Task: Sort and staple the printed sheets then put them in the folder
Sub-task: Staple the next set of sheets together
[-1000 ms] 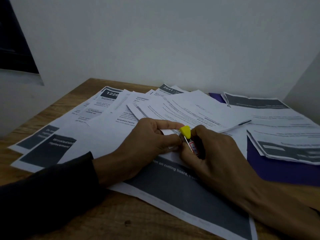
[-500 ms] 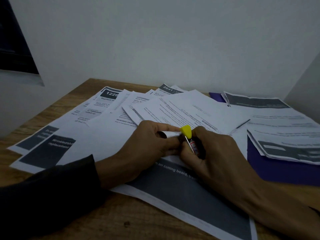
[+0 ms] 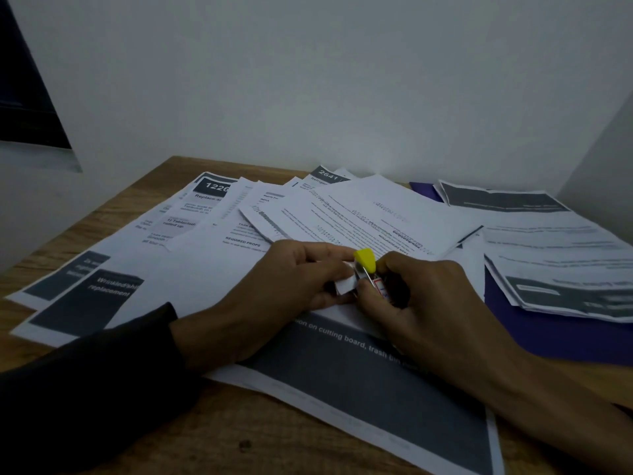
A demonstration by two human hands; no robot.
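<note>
1. the left hand (image 3: 294,279) curls its fingers and thumb around a small folded corner of white paper (image 3: 344,285), pinching it near the middle of the desk.
2. the right hand (image 3: 421,296) grips a small stapler (image 3: 368,269) with a yellow tip, its nose touching that paper corner.
3. both hands rest over a large sheet with a dark grey block (image 3: 370,382) that lies nearest the camera.
4. more printed sheets (image 3: 359,214) fan out across the wooden desk (image 3: 219,447), overlapping each other behind the hands; one at the far left shows "1226", another at the back "2641".
5. a purple folder (image 3: 548,334) lies flat at the right, partly covered by a separate pile of sheets (image 3: 555,255).
6. a dark sleeve (image 3: 85,382) covers the left forearm; the right forearm is bare.
7. a plain white wall stands behind the desk.
</note>
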